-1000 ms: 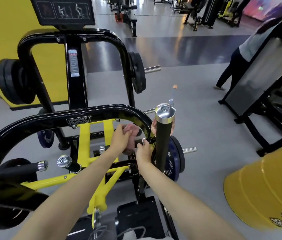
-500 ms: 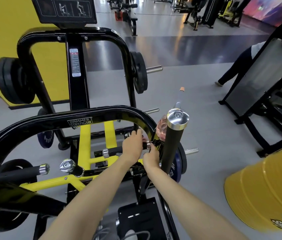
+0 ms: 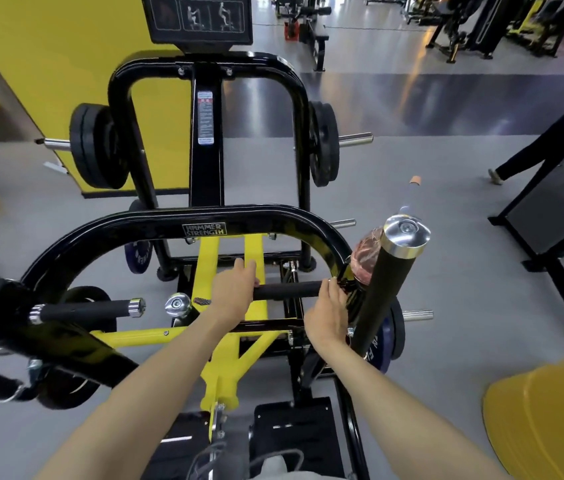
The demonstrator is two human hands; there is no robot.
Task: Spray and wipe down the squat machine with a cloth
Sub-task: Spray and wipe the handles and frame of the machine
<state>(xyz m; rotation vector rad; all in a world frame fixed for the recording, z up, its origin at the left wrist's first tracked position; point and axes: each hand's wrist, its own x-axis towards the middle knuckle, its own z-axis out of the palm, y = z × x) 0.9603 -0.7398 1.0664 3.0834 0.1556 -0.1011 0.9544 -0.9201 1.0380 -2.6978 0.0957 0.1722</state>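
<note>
Squat machine point(image 3: 204, 230) of black and yellow steel tubing fills the centre and left of the frame, standing on a grey gym floor point(image 3: 446, 202). The person's left hand point(image 3: 235, 289) is clenched over the left end of its black foam-covered horizontal handle point(image 3: 291, 291), mid-frame. The right hand point(image 3: 329, 313) curls at that handle's right end, just beside a pink translucent spray bottle point(image 3: 365, 258) partly hidden behind an upright black chrome-capped handle point(image 3: 384, 289); what this hand grasps cannot be told
</note>
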